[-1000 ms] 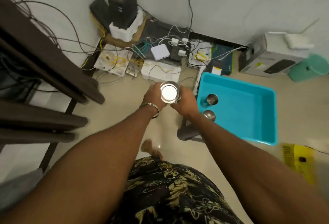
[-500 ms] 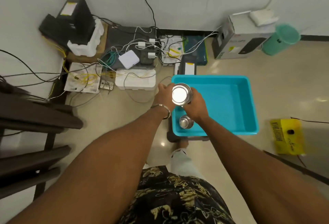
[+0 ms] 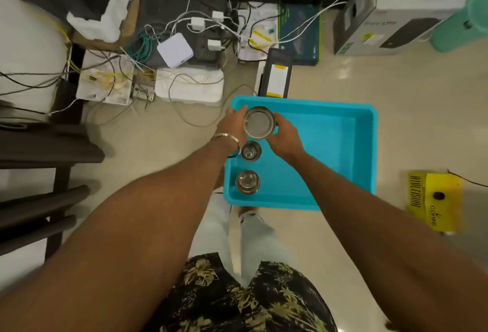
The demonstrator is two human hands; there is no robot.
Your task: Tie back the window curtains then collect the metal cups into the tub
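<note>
Bright, even light; blurred, warped edges

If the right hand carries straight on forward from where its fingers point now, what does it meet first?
The right hand points toward the held metal cup, which it already grips together with the left hand. Beyond the cup lies the far-left rim of the blue tub, though depth is hard to judge from above.

A pale, glossy tiled floor carries everything here. A turquoise plastic tub sits on it near the middle. Beyond the tub, against the wall, lies a tangle of cables, white adapters and white foam blocks. Beyond and right of the tub stands a grey cardboard box. Right of the tub lies a flat yellow package. Left of the tub stand dark furniture legs.
</note>
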